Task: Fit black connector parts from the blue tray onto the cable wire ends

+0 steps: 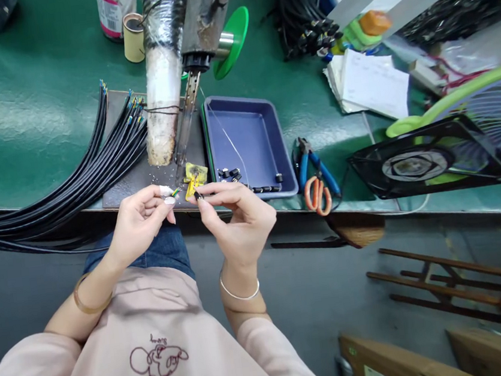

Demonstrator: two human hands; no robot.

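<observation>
1. By the left hand point(139, 220), coloured wires point(175, 193) are pinched between thumb and index fingertip; the grip is narrow, and the wire tips are turned toward the other hand.
2. By the right hand point(243, 213), a small black connector point(199, 196) is held in an equally narrow fingertip grip, near the wires but apart from them.
3. Both pieces are held at the near edge of the green table point(43, 115), in front of a yellow pad point(195, 176). Above that spot, a soldering iron point(194, 83) is pointed downward beside a wrapped hose point(161, 83).
4. The step in hand is judged to be the bringing together of wires and connector, with no contact seen. Steady fingertips and close alignment seem to be called for next, with the iron's hot end avoided.
5. More small black parts point(231, 174) are kept in the blue tray point(246, 113), and black cables point(89, 164) are bunched on the left, their coloured ends exposed.
6. The cable behind the pinched wires is hidden by the left hand, so its link to the bunch cannot be told. The connector is largely covered by fingertips, and its facing end cannot be made out. The iron's tip is blurred against the dark mat point(136, 180), and the hose is cut off at the top.
</observation>
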